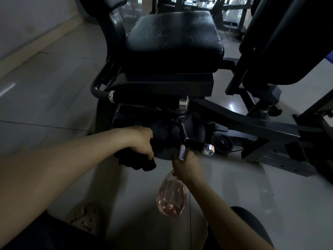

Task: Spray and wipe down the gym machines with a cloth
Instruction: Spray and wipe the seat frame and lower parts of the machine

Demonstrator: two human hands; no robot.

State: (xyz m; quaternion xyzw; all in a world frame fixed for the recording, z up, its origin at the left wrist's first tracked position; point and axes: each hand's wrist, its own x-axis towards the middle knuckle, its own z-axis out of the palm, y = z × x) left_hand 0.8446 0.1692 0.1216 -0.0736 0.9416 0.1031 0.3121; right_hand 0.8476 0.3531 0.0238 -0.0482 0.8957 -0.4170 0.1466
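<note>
Head view: what floor and room does it show?
— Glossy pale grey floor tiles [54,98] in dim light. A light plain wall [27,15] with a cream skirting strip [36,46] runs along the floor's left edge. More dark frames stand at the far edge, too blurred to make out.

What stands on those tiles?
— A dark metal gym machine [252,121] with a black padded vinyl seat [174,38]. A black foam bar with chrome collars [144,97] sits under the seat's near edge, and a small black wheel [222,142] sits low at the frame's base.

Where is the cloth?
— The dark bunched cloth [137,162] lies against the machine's lower housing, below the seat's near edge. The left hand [142,141] grips it with the fingers curled round.

And the spray?
— The clear rounded plastic spray bottle with pinkish liquid [171,197] hangs above the floor at the machine's near edge. Its white nozzle [182,153] is just beside a short chrome-capped handle [208,148]. The right hand [187,165] is wrapped round the bottle's neck; I cannot tell whether the trigger is pressed.
</note>
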